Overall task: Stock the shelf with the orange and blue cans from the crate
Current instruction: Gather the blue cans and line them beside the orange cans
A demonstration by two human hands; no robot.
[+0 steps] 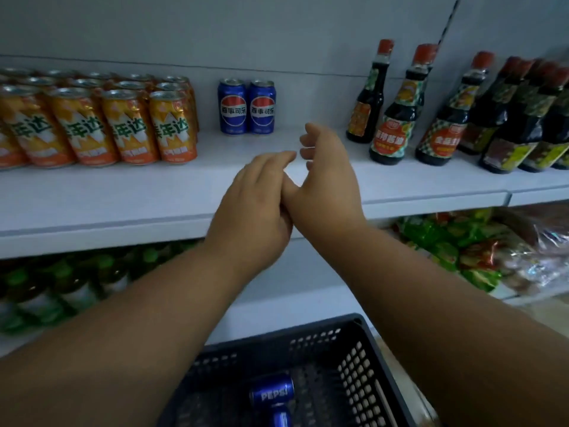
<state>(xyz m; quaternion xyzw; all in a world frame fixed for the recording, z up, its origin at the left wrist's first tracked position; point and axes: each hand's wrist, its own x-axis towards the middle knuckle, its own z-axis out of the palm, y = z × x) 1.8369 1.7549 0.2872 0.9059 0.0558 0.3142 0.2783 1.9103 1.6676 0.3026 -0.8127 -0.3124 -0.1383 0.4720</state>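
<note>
Both hands hang empty over the shelf (123,192); left hand (255,208) touches right hand (326,183); orange cans (123,118) far left; two blue cans (246,106) beside them; crate (363,365) near, holding blue cans.

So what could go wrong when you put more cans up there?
1. The two blue cans stand at the back of the shelf; a new can pushed in hard could knock them over.
2. The sauce bottles stand close to the right hand; a wide swing might tip one.
3. A blue can in the crate lies on its side and may roll when grabbed.
</note>
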